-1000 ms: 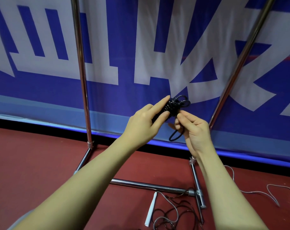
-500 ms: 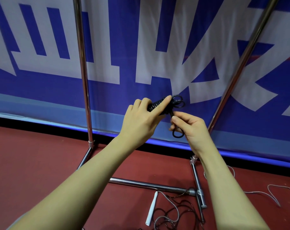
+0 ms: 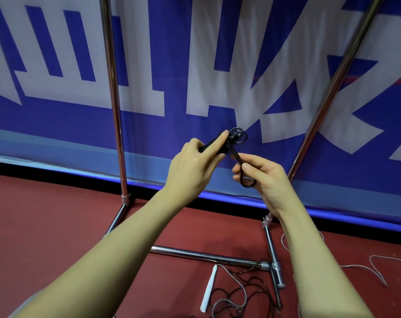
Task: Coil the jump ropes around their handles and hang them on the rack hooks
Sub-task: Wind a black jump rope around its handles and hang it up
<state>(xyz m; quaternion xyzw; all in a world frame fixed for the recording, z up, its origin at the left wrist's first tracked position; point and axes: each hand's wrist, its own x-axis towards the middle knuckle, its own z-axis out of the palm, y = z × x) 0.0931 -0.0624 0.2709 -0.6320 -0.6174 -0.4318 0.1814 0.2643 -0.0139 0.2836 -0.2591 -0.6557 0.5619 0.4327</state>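
A black jump rope (image 3: 233,138) is wound in tight coils around its handles, held up in front of the blue banner. My left hand (image 3: 195,167) grips the coiled bundle, index finger stretched along its top. My right hand (image 3: 264,177) pinches a short free loop of the black rope (image 3: 246,183) that hangs down from the bundle's right end. The chrome rack (image 3: 113,99) stands behind my hands; its hooks are out of view above.
On the red floor by the rack's base lies a loose rope with a white handle (image 3: 209,288) and a tangle of dark cord (image 3: 243,297). Another white-handled rope (image 3: 378,269) trails at the right. The rack's low crossbar (image 3: 206,255) and right post (image 3: 332,88) stand close.
My right hand has drawn the free loop down and to the right, away from the bundle. My left hand keeps hold of the coiled handles, shifted slightly.
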